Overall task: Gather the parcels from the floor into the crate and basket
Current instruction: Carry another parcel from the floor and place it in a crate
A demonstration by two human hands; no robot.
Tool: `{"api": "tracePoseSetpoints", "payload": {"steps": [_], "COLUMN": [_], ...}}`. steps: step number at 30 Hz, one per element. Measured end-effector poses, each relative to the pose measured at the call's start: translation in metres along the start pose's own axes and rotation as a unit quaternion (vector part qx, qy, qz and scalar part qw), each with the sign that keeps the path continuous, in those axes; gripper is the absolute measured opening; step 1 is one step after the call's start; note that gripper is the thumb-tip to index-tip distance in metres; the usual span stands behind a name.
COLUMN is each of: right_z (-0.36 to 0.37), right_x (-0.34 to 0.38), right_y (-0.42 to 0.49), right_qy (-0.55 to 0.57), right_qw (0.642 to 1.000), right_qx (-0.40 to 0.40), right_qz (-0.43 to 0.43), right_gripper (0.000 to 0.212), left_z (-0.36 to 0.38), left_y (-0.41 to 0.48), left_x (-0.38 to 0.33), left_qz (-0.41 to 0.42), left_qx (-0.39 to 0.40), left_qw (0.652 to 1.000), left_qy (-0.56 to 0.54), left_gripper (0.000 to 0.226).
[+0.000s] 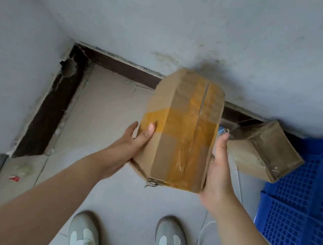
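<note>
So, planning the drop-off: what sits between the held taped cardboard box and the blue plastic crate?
In the head view, a second brown cardboard parcel lies on the floor between the held box and the crate.

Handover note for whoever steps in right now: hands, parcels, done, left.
Left hand: on the left side of the taped cardboard parcel, thumb on its front face.
Right hand: flat against the parcel's right side. The parcel is held between both hands, off the floor, above the shoes.
Second parcel: lying tilted by the wall, next to the blue crate.
Done: one parcel picked up.
Left: put it in the crate, then collect the second parcel. The basket is not in view.
</note>
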State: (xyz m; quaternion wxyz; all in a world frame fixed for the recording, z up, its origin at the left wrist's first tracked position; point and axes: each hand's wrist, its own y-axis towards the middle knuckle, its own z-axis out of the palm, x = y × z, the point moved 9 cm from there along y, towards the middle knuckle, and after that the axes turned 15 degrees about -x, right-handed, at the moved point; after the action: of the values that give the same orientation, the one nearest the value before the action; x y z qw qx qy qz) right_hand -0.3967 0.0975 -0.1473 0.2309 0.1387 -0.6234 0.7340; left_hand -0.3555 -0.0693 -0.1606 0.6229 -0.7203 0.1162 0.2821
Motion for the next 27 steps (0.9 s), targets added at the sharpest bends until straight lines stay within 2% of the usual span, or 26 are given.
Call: {"api": "tracePoseSetpoints", "payload": {"steps": [1,2,5,7,8,9,10,11,12,13,14,15,17,18,19,20,21,23,25,27], "right_z": [0.000,-0.003,-0.023,-0.022,-0.019,-0.012,-0.005,0.000,0.003,0.007,0.011,0.010,0.013,0.014,0.019,0.021,0.023,0.016,0.002,-0.006], "right_x": [-0.001,-0.003,0.004,0.005,0.000,-0.009,-0.017,-0.020,-0.022,-0.021,-0.020,-0.021,-0.022,-0.029,-0.038,-0.049,-0.059,-0.073,-0.088,-0.101], "right_y": [0.000,0.004,0.016,0.018,0.019,0.018,0.015,0.012,0.011,0.009,0.008,0.011,0.015,0.020,0.024,0.029,0.034,0.045,0.055,0.063], "right_qy": [-0.016,-0.037,-0.095,-0.118,-0.103,-0.085,-0.075,-0.075,-0.092,-0.121,-0.163,-0.210,-0.257,-0.246,-0.211,-0.163,-0.119,-0.102,-0.214,-0.348], "right_qw": [1.000,0.998,0.974,0.965,0.972,0.982,0.989,0.991,0.989,0.984,0.972,0.952,0.923,0.932,0.954,0.976,0.989,0.991,0.967,0.921], "right_qx": [-0.006,-0.030,-0.154,-0.177,-0.171,-0.149,-0.122,-0.107,-0.102,-0.097,-0.105,-0.129,-0.164,-0.155,-0.129,-0.098,-0.070,-0.083,-0.139,-0.175], "right_qz": [-0.016,-0.040,-0.133,-0.152,-0.126,-0.082,-0.042,-0.026,-0.048,-0.089,-0.135,-0.184,-0.234,-0.216,-0.172,-0.109,-0.060,-0.009,0.006,0.010], "right_gripper": [0.073,0.065,0.033,0.026,0.019,0.022,0.036,0.048,0.056,0.057,0.055,0.053,0.048,0.041,0.042,0.060,0.081,0.099,0.089,0.056], "left_z": [-0.008,-0.019,-0.050,-0.061,-0.065,-0.068,-0.072,-0.072,-0.072,-0.067,-0.061,-0.060,-0.062,-0.063,-0.062,-0.060,-0.058,-0.054,-0.033,-0.004], "left_y": [0.000,0.002,0.002,-0.002,-0.001,-0.002,0.000,0.000,0.001,0.001,-0.001,-0.003,-0.006,-0.005,-0.005,-0.008,-0.011,-0.012,-0.008,0.006], "left_x": [-0.003,-0.005,-0.006,-0.002,0.001,0.004,0.010,0.019,0.029,0.037,0.039,0.036,0.030,0.029,0.028,0.024,0.019,0.012,0.008,0.026], "left_qz": [0.012,0.033,0.090,0.101,0.109,0.112,0.102,0.064,0.013,-0.033,-0.052,-0.049,-0.006,0.022,0.056,0.091,0.133,0.204,0.255,0.238], "left_qx": [-0.037,-0.085,-0.216,-0.229,-0.227,-0.224,-0.222,-0.210,-0.178,-0.129,-0.075,-0.056,-0.099,-0.132,-0.157,-0.171,-0.182,-0.202,-0.201,-0.180], "left_qw": [0.999,0.996,0.971,0.964,0.963,0.965,0.969,0.976,0.983,0.990,0.996,0.997,0.995,0.991,0.986,0.981,0.974,0.957,0.938,0.930], "left_qy": [0.001,0.001,-0.050,-0.095,-0.098,-0.083,-0.040,0.017,0.045,0.042,0.021,0.011,0.017,0.017,0.015,0.009,0.006,0.032,0.124,0.215], "left_gripper": [0.112,0.101,0.035,0.020,0.011,0.010,0.036,0.072,0.103,0.119,0.121,0.113,0.077,0.054,0.031,0.013,0.008,0.016,0.017,0.018]}}
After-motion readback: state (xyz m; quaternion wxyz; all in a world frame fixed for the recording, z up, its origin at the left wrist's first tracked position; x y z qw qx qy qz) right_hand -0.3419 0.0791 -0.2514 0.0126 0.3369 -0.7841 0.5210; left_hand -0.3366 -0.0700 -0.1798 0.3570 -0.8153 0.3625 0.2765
